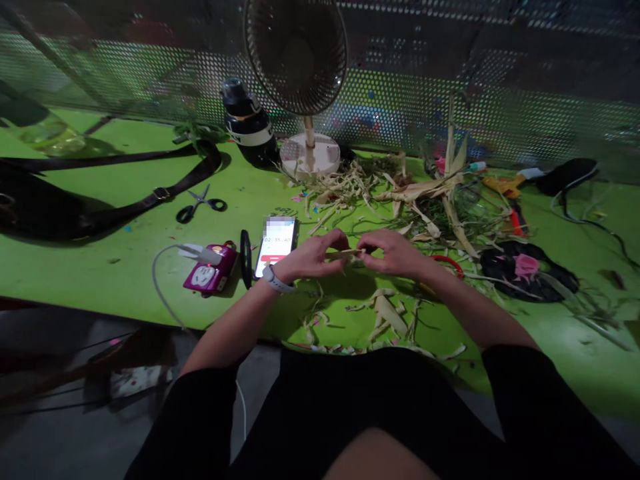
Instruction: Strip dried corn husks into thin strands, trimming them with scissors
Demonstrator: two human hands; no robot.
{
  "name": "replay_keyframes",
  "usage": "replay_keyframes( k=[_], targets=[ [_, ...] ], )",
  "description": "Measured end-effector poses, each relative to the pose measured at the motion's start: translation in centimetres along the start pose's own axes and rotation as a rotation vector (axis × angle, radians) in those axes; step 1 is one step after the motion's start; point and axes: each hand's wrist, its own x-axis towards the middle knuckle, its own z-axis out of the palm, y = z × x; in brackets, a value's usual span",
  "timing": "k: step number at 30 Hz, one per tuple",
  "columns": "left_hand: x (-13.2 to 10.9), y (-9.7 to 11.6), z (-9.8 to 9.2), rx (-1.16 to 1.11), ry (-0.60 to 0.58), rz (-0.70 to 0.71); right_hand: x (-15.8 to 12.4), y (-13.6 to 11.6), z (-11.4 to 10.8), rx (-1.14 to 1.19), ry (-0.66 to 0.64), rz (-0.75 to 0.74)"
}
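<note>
Above the green table (150, 270), my left hand (316, 255) and my right hand (387, 253) meet around a pale strip of dried corn husk (345, 255). My left fingers pinch one end, and the right fingertips close on the other. A white band circles my left wrist. Below the hands lies a folded, knotted piece of husk (389, 313) among loose scraps. Beyond them is a tangled heap of dry husks (425, 193) and green stalks. Next to my left hand, a lit phone (276, 241) shows a running timer.
Scissors (201, 204) lie open at left, near a purple power bank (213, 270) with a cable. A black bag strap (160, 193) crosses the left side. Behind stand a dark bottle (250, 130) and a fan (310, 150). A glue gun (505, 185) and black disc (500, 273) lie right.
</note>
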Motion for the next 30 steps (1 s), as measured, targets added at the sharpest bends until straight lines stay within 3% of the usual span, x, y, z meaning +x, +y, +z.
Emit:
replay_keyframes(
  k=[3,6,13,17,23,30],
  targets=[
    [0.2,0.7,0.3,-0.145,-0.136,-0.137,0.0,-0.2,0.4,-0.010,-0.113,-0.067],
    [0.3,0.7,0.7,-0.153,-0.113,-0.197,-0.1,-0.3,0.0,0.112,-0.161,0.019],
    [0.5,0.3,0.7,-0.533,-0.149,-0.241,-0.1,-0.4,-2.2,0.467,-0.303,0.219],
    [0.5,0.5,0.5,-0.601,-0.180,-0.230,-0.2,-0.1,-2.3,0.579,-0.295,0.198],
    [0.3,0.6,-0.5,-0.514,-0.212,-0.149,-0.4,0.6,-2.5,0.594,-0.215,0.184],
    [0.2,0.6,-0.5,-0.484,-0.256,-0.180,-0.2,0.6,-2.3,0.690,-0.229,0.218]
  ],
)
